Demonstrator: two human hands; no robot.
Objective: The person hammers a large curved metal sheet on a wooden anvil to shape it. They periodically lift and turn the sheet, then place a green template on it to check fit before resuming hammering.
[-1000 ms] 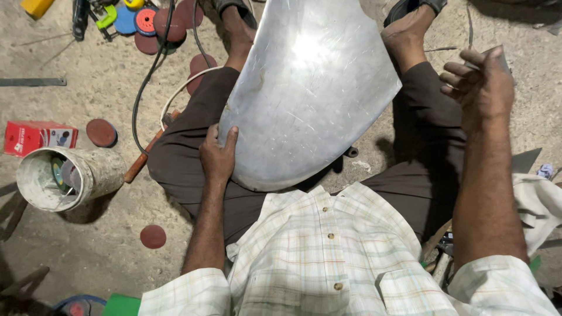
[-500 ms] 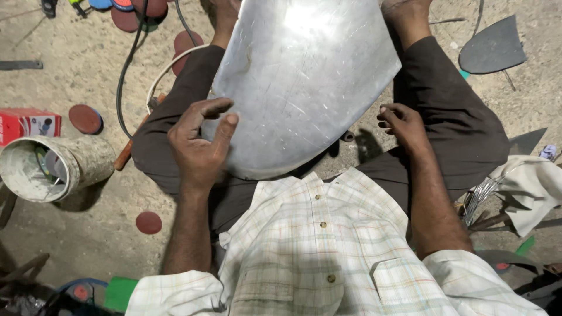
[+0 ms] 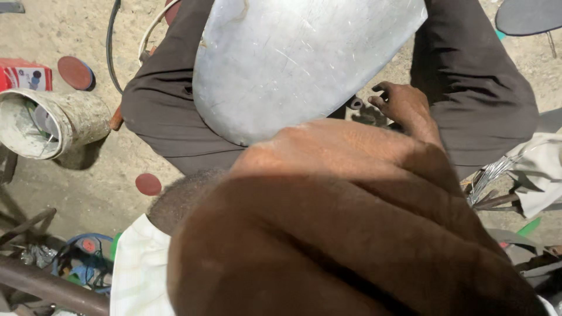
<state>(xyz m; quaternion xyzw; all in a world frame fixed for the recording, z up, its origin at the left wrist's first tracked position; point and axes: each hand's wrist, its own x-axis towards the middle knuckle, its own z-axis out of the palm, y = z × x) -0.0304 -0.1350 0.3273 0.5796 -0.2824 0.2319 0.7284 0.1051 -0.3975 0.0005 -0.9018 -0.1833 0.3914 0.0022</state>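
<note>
Right hand [image 3: 404, 105] open-fingered beside scratched metal sheet [image 3: 298, 58], above sandy floor [image 3: 58, 169]; left hand unseen.

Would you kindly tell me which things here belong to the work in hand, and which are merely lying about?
In hand:
curved metal sheet on the lap
right hand beside its lower edge

Lying about:
dirty can
red discs
red box
cable

Metal sheet [image 3: 298, 58] is dull silver-grey, trousers [image 3: 480, 88] dark brown, little discs [image 3: 75, 71] on the floor rusty red (box [image 3: 24, 75] is red too), bucket [image 3: 52, 123] grubby off-white.
</note>
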